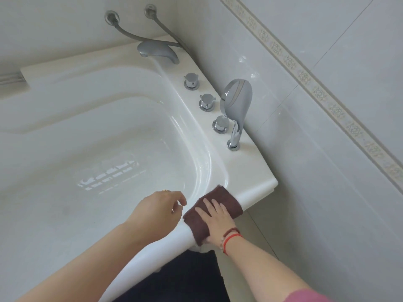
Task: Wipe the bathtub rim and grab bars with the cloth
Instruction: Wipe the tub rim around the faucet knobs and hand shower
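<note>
right hand (214, 223) flat, pressing brown cloth (214, 211) on bathtub rim (257, 196); left hand (159, 207) loosely curled, seemingly empty.

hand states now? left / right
Left hand: open, fingers loosely curled, holding nothing, over the tub beside the rim.
Right hand: open, flat fingers pressing the brown cloth onto the rim.

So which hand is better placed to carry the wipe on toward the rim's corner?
The right hand: it presses flat on the brown cloth draped over the bathtub rim. The left hand hovers beside it, holding nothing.
</note>
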Tool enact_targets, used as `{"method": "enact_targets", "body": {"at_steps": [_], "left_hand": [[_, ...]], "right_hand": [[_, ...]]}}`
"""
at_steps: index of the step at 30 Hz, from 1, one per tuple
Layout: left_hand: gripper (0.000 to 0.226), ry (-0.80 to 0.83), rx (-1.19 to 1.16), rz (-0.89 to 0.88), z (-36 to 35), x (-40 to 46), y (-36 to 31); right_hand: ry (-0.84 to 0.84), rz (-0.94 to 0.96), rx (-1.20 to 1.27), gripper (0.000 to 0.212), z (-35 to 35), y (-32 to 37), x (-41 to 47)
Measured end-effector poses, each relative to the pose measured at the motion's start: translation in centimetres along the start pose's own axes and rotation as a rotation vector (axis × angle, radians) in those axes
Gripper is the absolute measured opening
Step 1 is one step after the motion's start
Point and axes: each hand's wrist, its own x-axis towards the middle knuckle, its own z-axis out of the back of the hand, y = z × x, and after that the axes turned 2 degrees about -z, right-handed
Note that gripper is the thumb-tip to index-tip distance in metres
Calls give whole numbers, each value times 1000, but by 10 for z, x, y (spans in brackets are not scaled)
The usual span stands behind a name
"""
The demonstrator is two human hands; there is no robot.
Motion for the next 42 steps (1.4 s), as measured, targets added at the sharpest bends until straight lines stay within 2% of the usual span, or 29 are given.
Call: {"method": "enact_targets", "body": {"at_steps": [2, 5, 7, 10, 12, 14, 20, 24, 26, 28, 30, 34, 39, 42], "left_hand": [[26, -8, -7, 9, -2, 1, -1], [26, -13, -15, 1, -6, 2, -8], [26, -15, -16, -3, -7, 4, -13], [26, -19, 5, -18, -9, 8, -16], [26, -25, 9, -20, -9, 9, -16], [26, -28, 3, -13, -8, 9, -16], [25, -27, -20, 11, -8, 7, -13], [26, -33, -26, 21, -9, 7, -14], [26, -28, -27, 27, -9, 9, -17], [26, -30, -11, 21, -10, 11, -20], [26, -33, -1, 23, -11, 13, -23], [25, -42, -1, 34, -11, 19, -29], [25, -40, -6, 47, -15, 19, -33], [26, -29, -1, 42, -19, 19, -35]], "right_hand": [[19, -70, -11, 93, 4, -12, -1], [42, -119, -67, 96, 1, 15, -3], [48, -47, -76, 96, -1, 43, -7], [51, 146, -100, 81, -4, 82, -16], [29, 213, -81, 75, -7, 87, -16], [8, 242, -46, 77, -10, 72, -9], [-23, 45, 26, 86, 2, -16, -1], [-9, -81, -48, 83, 2, 8, -6], [17, -19, -71, 80, -1, 44, -9], [51, 122, -90, 79, -5, 74, -11], [53, 218, -82, 81, -8, 85, -10], [-17, 276, -6, 77, -8, 45, 1], [-40, 63, 17, 87, 4, -41, 1], [-36, -37, -11, 87, 5, -48, -3]]}}
